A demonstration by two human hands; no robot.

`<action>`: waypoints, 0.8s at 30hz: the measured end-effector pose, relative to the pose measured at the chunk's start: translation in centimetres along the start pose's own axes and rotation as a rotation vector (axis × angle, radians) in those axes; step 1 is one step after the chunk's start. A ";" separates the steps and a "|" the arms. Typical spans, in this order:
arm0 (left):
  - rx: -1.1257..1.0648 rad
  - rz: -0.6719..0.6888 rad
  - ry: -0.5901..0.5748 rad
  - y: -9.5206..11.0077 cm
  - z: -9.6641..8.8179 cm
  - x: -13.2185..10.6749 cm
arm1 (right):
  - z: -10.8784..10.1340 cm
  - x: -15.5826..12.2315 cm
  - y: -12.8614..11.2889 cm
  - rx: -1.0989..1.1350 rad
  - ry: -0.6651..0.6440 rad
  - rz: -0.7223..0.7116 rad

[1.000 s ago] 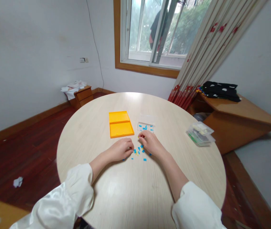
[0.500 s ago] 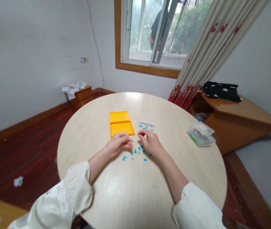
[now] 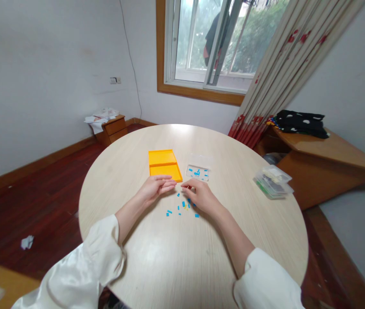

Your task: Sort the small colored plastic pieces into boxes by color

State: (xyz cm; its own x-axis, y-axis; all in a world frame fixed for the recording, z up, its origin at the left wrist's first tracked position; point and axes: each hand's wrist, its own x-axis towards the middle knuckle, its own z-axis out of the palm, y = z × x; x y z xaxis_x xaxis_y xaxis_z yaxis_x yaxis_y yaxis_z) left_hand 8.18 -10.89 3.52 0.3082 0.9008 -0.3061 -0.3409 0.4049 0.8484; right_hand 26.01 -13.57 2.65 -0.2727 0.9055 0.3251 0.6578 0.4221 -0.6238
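Several tiny blue and yellow pieces (image 3: 182, 208) lie scattered on the round pale wood table (image 3: 169, 257). My left hand (image 3: 156, 187) hovers just left of them, palm turned up, fingers stretched out toward the right. My right hand (image 3: 198, 194) rests over the pieces with thumb and forefinger pinched at a small piece close to my left fingertips; the piece is too small to name. An open orange box (image 3: 164, 165) lies beyond my left hand. A clear little tray (image 3: 197, 172) with blue pieces sits beyond my right hand.
A clear plastic box (image 3: 272, 181) with small parts stands near the table's right edge. Behind it is a wooden desk (image 3: 324, 159) with dark clothes. A window, curtain and low bedside cabinet (image 3: 111, 128) are at the back. Crumpled paper (image 3: 27, 242) lies on the red floor.
My left hand lifted off the pieces and turned from a loose fist to an open palm. My right hand moved its pinch left toward the left fingertips.
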 end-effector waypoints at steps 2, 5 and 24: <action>0.087 0.147 0.130 0.1 -0.4 0.4 | 0.4 -0.1 0.0 -0.035 -0.097 -0.006; 0.288 0.373 0.222 -0.1 -1.3 1.3 | 1.1 -0.2 -0.3 -0.089 -0.180 -0.037; 1.164 0.696 0.002 -0.1 -1.4 0.1 | -0.3 0.9 1.8 -0.002 0.399 -0.023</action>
State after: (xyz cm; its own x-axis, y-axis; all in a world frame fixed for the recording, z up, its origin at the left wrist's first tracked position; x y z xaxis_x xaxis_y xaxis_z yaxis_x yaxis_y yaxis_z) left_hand 7.01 -10.67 2.84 0.3800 0.8629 0.3331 0.5182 -0.4969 0.6961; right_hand 27.14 -12.06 2.04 0.0063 0.8077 0.5896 0.6564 0.4414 -0.6118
